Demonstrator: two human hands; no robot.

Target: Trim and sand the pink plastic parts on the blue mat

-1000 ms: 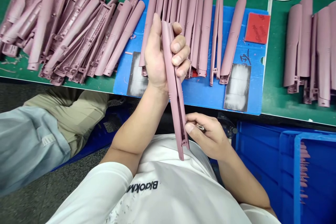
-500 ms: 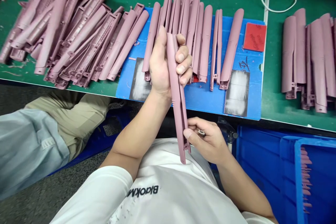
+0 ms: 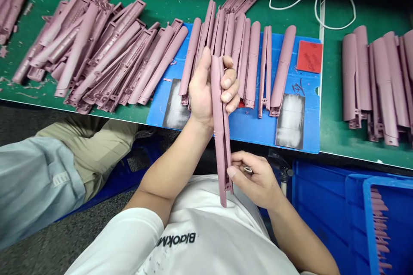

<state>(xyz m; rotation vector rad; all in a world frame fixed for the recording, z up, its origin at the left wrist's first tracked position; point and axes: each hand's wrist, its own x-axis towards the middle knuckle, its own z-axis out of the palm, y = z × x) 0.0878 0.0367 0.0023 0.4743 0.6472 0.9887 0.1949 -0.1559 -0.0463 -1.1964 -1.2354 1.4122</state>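
Observation:
My left hand is wrapped around the upper part of a long pink plastic shell, which looks like a hair straightener housing. The shell slants down toward my white shirt, its narrow hinged end lowest and its two halves slightly apart. Beside that lower end is my right hand, fingers curled, thumb and forefinger against the shell's edge. A small metal piece shows between the right fingers; the rest of it is hidden. Behind my left hand, several similar pink shells lie side by side on a blue sheet.
A loose heap of pink shells covers the green table's left part; more shells lie at right. A red square and dark pads rest on the sheet. Blue crates stand lower right. Another person's leg is at left.
The view has tilted, so the table appears lower in the picture. Both hands keep their hold, and the shell stands a little more upright.

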